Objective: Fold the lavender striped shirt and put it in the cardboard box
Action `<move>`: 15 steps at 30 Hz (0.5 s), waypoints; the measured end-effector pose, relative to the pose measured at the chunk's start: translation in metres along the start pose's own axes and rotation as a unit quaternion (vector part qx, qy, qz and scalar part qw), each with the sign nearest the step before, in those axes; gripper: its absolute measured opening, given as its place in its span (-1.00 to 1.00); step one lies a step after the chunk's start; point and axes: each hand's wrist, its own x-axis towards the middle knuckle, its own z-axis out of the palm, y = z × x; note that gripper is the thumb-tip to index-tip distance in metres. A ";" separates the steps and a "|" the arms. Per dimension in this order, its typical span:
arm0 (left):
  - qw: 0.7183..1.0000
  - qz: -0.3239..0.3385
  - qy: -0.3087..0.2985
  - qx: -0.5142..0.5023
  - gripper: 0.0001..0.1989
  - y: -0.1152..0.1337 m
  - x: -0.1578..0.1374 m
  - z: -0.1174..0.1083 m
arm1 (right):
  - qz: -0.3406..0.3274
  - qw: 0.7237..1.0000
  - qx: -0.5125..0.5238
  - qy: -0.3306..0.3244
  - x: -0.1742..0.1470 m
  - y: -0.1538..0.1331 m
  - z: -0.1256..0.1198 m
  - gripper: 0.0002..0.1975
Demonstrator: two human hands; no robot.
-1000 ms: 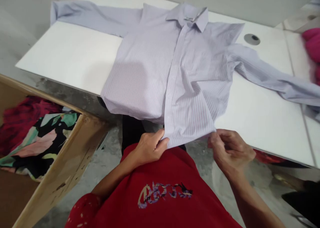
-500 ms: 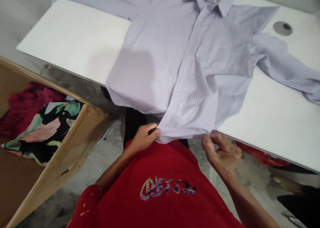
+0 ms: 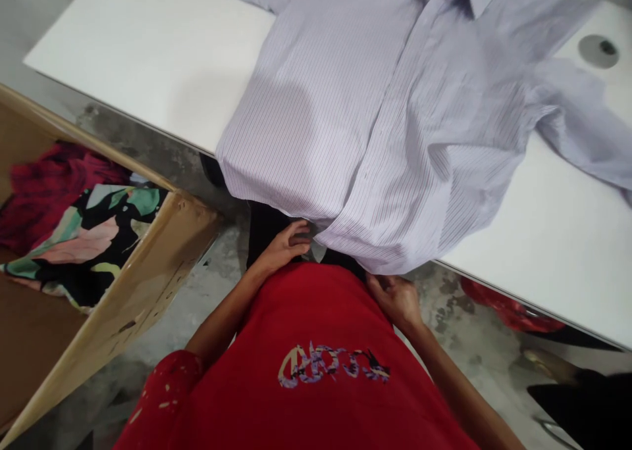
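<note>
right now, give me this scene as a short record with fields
garment: pale lilac striped button-front shirt, lying on a white flat-topped table, hem overhanging
left hand: open, near the hem, apparently not gripping
right hand: at the hem, partly hidden, grip unclear
left side: open brown cardboard box holding dark-red cloth and multicoloured patterned fabric

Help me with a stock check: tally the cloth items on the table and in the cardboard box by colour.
Pale striped button-up shirt, on the table: 1
Dark red plaid cloth, in the cardboard box: 1
Black multicolour-print cloth, in the box: 1
Pale cloth, only a sliver showing, in the box: 1
Total: 4 visible; more may lie hidden.
</note>
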 end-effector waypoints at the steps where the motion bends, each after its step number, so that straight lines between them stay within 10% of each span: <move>1: 1.000 -0.003 -0.010 -0.026 -0.33 0.000 0.000 0.002 | 0.007 1.000 0.004 -0.013 0.000 0.000 0.003 -0.39; 7: 0.991 0.021 0.020 -0.129 -0.53 -0.002 0.019 0.011 | 0.006 0.963 0.214 -0.164 0.008 -0.024 0.016 -0.41; 15: 0.994 0.027 0.053 -0.090 -0.65 -0.010 0.022 0.008 | 0.110 0.909 0.352 -0.193 0.027 -0.069 0.021 -0.46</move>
